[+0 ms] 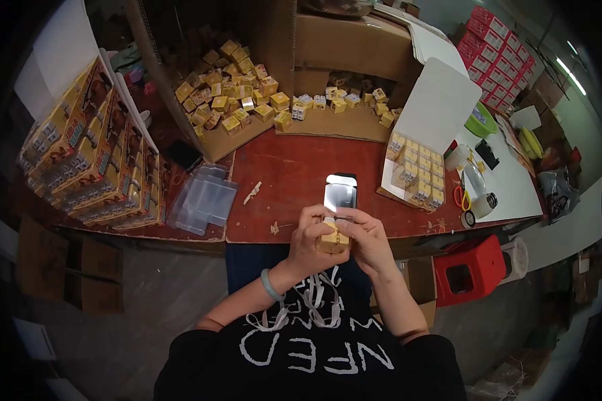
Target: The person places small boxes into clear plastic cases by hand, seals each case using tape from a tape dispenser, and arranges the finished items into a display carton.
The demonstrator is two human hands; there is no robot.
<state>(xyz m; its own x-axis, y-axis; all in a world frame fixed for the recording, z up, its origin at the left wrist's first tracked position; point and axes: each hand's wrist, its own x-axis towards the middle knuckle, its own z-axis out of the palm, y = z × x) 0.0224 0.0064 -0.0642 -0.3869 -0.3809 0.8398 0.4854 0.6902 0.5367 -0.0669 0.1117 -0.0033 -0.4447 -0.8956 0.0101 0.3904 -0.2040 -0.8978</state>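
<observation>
Both of my hands meet over the front edge of the red table [281, 167]. My left hand [308, 244] is wrapped round a small yellow box [333, 242]. On the box's right side, my right hand [369, 242] has its thumb and fingers pressed at the top. A clear plastic sleeve [341, 195] with an open flap stands up from between the fingers, beyond the yellow box. How far the box sits inside the sleeve is hidden by the fingers.
Cardboard boxes [247, 134] of loose yellow boxes stand behind. At right are a white-lidded display carton [396, 164], scissors [461, 198] and a red stool [471, 271]. Flat clear plastic [204, 200] and stacked display cartons [90, 160] are at left.
</observation>
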